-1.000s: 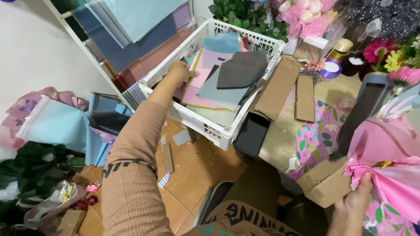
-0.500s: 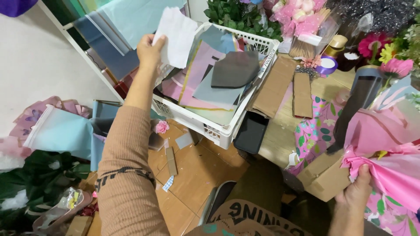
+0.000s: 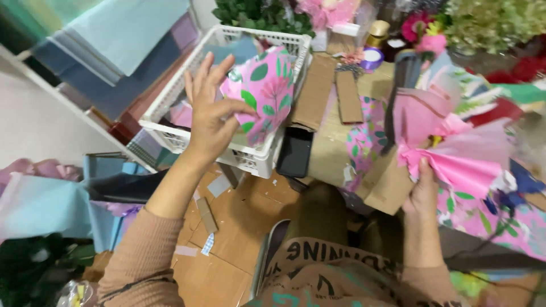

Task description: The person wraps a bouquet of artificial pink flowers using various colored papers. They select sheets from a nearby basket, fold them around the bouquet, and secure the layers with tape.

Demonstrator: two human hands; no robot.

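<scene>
tan ribbed long sleeves (image 3: 145, 250) (snug), brown printed apron (image 3: 335, 278).

White basket (image 3: 259, 162) on desk edge, paper sheets inside. Black phone (image 3: 294, 152) just beside basket. Cardboard strips (image 3: 348, 96) on desk (image 3: 327, 150). Purple tape roll (image 3: 372, 58) near gold jar (image 3: 379, 31). Green foliage (image 3: 256, 14) behind basket. Blue sheets (image 3: 114, 40) on shelf, left.

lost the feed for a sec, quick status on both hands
Left hand pinching a pink leaf-print paper sheet above the white plastic basket. Right hand gripping the pink tissue-wrapped bouquet. Nothing between them.
</scene>
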